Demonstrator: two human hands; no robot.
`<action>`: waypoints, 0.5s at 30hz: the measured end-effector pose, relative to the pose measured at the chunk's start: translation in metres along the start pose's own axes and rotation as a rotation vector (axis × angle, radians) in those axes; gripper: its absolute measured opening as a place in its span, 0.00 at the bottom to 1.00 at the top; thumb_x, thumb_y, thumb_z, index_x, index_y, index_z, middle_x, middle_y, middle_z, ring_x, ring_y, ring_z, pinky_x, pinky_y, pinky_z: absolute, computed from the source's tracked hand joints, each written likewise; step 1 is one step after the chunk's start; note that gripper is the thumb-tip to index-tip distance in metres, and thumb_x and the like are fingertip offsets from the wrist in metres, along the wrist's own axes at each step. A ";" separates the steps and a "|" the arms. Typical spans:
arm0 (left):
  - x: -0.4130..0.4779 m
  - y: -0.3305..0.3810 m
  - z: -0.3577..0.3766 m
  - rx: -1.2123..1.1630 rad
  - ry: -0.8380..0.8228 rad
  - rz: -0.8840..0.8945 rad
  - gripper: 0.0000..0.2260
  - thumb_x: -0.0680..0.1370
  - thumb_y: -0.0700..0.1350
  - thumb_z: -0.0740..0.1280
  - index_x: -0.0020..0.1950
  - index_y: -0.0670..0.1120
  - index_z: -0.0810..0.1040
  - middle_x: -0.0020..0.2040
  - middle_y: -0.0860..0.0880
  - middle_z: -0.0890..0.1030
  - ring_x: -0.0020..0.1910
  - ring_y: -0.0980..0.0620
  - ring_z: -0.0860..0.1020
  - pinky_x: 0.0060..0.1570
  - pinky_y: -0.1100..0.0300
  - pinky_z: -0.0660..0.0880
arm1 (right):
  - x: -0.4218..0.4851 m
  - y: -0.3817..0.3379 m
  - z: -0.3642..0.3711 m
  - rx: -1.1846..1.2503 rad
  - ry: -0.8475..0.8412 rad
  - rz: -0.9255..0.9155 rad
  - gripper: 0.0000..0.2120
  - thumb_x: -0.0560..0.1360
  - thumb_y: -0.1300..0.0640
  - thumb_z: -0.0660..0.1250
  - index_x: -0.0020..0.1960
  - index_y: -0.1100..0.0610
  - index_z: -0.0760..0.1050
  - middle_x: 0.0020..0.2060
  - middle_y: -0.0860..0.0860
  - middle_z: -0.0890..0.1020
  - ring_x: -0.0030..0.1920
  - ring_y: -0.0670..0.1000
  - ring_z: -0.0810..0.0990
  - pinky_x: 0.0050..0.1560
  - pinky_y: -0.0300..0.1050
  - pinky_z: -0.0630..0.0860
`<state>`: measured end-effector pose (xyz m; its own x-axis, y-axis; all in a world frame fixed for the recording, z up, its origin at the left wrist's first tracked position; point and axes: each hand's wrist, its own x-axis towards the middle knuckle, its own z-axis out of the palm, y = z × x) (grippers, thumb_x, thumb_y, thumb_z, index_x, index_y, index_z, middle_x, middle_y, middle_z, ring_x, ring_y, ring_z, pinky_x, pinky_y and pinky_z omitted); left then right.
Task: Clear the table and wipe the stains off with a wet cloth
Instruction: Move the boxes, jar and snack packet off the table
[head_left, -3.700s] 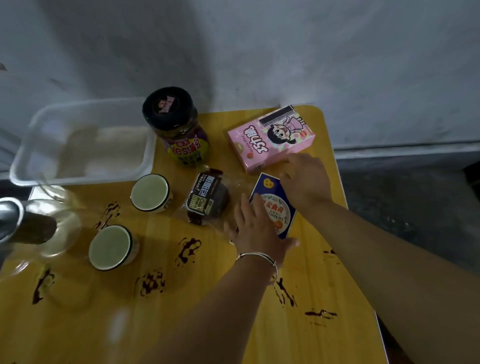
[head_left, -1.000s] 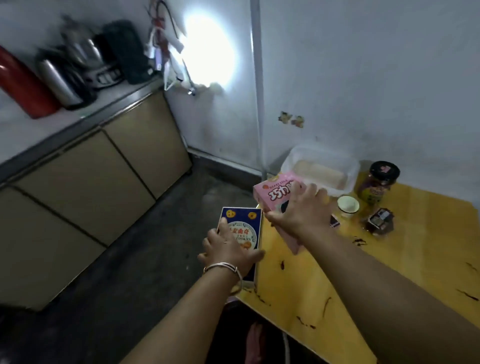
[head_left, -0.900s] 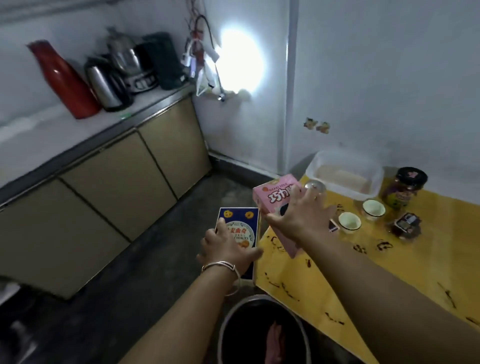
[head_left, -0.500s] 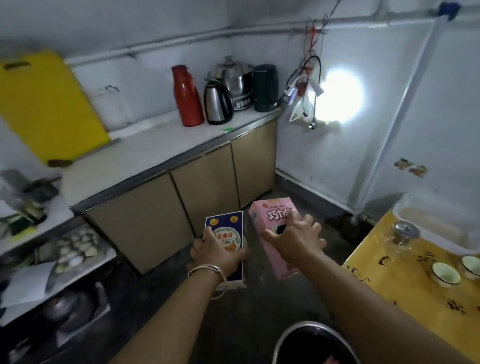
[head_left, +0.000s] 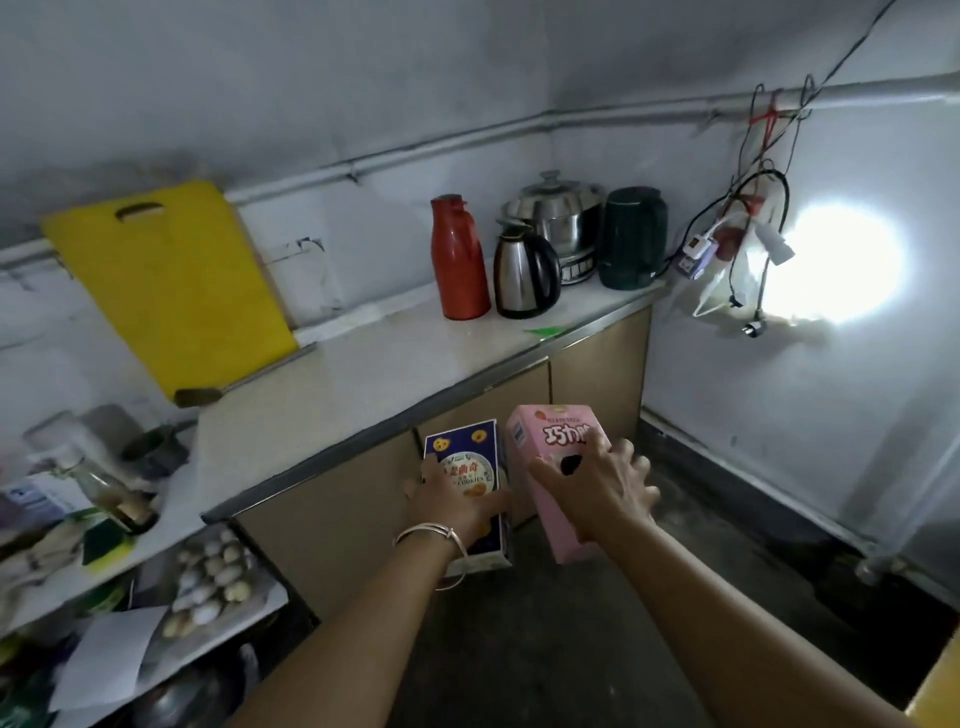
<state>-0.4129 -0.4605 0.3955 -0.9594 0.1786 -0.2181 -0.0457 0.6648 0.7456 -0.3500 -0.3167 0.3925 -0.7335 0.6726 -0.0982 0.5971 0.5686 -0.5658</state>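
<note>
Boxes, two: left hand (head_left: 451, 506) fingers clamp blue box (head_left: 465, 452), right hand's (head_left: 597, 491) seemingly pink box (head_left: 558, 530).

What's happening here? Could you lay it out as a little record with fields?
left hand: grips the blue cookie box
right hand: grips the pink box
boxes: upright, side by side, held in the air before the cabinets
counter: red flask, steel kettle, dark kettle; yellow cutting board leans on wall
table: only a yellow corner shows, lower right

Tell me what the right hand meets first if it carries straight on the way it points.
Probably the beige cabinet door under the white countertop: the right hand, gripping the pink box, points toward it, with nothing visible between. Depth is hard to judge.
</note>
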 end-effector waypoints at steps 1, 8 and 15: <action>0.018 0.010 -0.003 -0.017 0.010 0.000 0.54 0.46 0.67 0.70 0.69 0.50 0.60 0.59 0.45 0.74 0.51 0.43 0.78 0.50 0.46 0.79 | 0.018 -0.010 -0.001 -0.012 0.008 -0.020 0.44 0.66 0.27 0.60 0.73 0.53 0.55 0.66 0.58 0.65 0.66 0.62 0.64 0.62 0.59 0.65; 0.133 0.042 -0.027 0.048 0.121 -0.047 0.48 0.63 0.59 0.74 0.74 0.45 0.52 0.69 0.41 0.64 0.66 0.41 0.66 0.64 0.46 0.68 | 0.130 -0.081 0.007 -0.070 0.017 -0.120 0.46 0.66 0.25 0.58 0.73 0.53 0.53 0.68 0.58 0.63 0.68 0.62 0.61 0.65 0.61 0.61; 0.246 0.049 -0.041 0.119 0.167 -0.133 0.48 0.64 0.60 0.73 0.74 0.45 0.51 0.68 0.40 0.62 0.68 0.40 0.62 0.66 0.44 0.64 | 0.224 -0.137 0.046 -0.132 0.028 -0.179 0.43 0.67 0.27 0.58 0.72 0.53 0.54 0.68 0.58 0.63 0.67 0.62 0.62 0.64 0.60 0.62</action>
<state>-0.6624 -0.4140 0.4042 -0.9803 -0.0315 -0.1949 -0.1508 0.7569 0.6359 -0.6111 -0.2657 0.4109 -0.8233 0.5673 0.0184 0.4968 0.7360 -0.4598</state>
